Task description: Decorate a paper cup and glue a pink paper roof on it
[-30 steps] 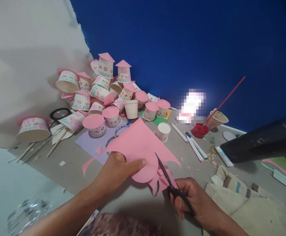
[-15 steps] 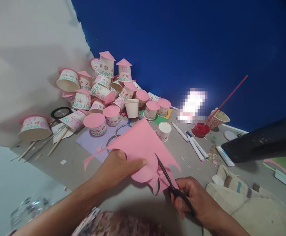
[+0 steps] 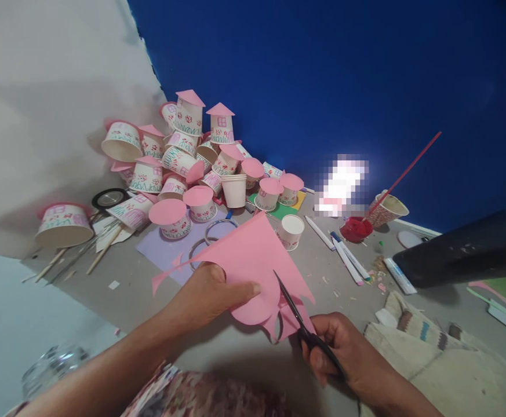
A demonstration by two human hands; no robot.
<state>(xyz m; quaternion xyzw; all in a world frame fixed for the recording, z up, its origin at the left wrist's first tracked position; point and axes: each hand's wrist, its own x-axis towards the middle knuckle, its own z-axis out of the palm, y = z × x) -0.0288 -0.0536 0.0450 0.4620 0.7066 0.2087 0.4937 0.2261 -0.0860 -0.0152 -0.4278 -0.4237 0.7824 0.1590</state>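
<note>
Pink paper (image 3: 253,249), part-cut: gripped in left hand (image 3: 209,294), thumb uppermost. Black scissors (image 3: 301,322), against paper: held in right hand (image 3: 337,347), fingers curled.

The pink paper (image 3: 253,246) is now turned slightly clockwise; its far corner is nearer the white-topped cup (image 3: 291,230).

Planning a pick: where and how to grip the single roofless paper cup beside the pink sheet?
Likely best: opposite side walls of the paper cup, from above and slightly right. It appears upturned, its round top uncovered; in this view the pink sheet crowds its left. Squeeze lightly; paper may buckle.
</note>
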